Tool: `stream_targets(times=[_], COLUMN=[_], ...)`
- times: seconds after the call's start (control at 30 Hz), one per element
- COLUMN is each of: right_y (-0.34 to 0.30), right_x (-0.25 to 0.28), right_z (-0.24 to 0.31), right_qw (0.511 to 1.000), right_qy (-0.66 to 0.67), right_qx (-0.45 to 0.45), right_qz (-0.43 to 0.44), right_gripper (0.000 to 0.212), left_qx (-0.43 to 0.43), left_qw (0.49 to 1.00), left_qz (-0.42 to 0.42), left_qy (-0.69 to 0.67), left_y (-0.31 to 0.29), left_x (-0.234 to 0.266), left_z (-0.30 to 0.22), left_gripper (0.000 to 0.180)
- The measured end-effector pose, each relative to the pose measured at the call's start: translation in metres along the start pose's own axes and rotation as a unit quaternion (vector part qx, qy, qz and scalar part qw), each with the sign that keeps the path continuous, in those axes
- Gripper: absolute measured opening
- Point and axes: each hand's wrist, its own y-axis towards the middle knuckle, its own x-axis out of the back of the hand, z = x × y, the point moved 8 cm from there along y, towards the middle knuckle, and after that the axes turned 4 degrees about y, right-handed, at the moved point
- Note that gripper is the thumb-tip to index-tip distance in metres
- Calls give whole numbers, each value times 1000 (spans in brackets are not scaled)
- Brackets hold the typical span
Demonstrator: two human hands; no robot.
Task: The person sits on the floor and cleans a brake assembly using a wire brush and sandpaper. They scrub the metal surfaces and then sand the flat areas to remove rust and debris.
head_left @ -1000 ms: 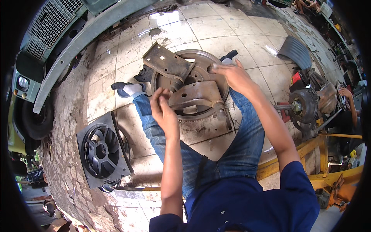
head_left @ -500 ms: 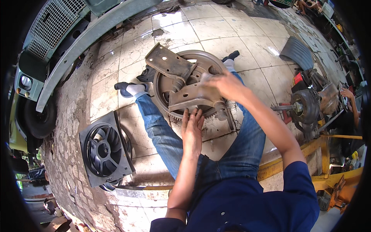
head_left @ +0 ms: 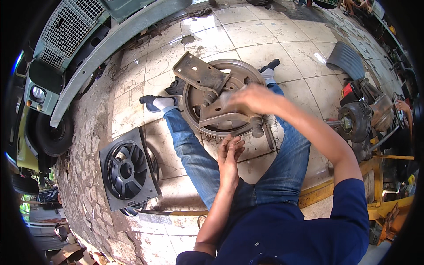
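Between my outstretched legs lies a large round toothed flywheel [head_left: 193,115], flat on the tiled floor. A rusty hinged metal bracket rests on it, with a far plate [head_left: 201,73] and a near curved arm [head_left: 223,115] joined by a pivot. My right hand [head_left: 252,99], smeared by motion, is closed over the near arm; a pale greyish blur shows at its fingertips, too indistinct to name. My left hand [head_left: 230,152] hovers just nearer than the flywheel's toothed rim, its fingers loosely bent and nothing visible in them.
A black radiator fan [head_left: 128,170] in a square frame lies to my left. A greasy axle hub assembly [head_left: 355,119] and a curved dark ribbed sheet [head_left: 345,61] are at the right. A vehicle front with a grey bumper [head_left: 95,55] stands far left. Yellow metal framing [head_left: 327,183] runs by my right side.
My left hand has drawn back from the bracket's near edge, its fingers curling. My right hand has shifted leftward along the bracket arm. The whole view has moved slightly.
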Motion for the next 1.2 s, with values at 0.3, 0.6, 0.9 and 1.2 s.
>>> stream_targets(times=[0.3, 0.6, 0.9, 1.2], right_y=[-10, -88, -119, -143], right_x=[10, 19, -34, -36], right_z=[-55, -14, -12, -8], right_qw=[981, 851, 677, 636], right_qy=[-158, 315, 401, 406], right_qx=[-111, -241, -341, -350], right_qz=[-15, -344, -515, -556], right_gripper=[45, 41, 38, 39], left_qx=[-41, -427, -477, -447], left_qw=[997, 651, 308, 414], left_qz=[27, 55, 225, 289], left_qy=[63, 625, 792, 739], left_y=[-9, 4, 70, 102], left_x=[3, -45, -92, -112], left_z=[1, -93, -72, -129], left_gripper=[30, 48, 47, 37])
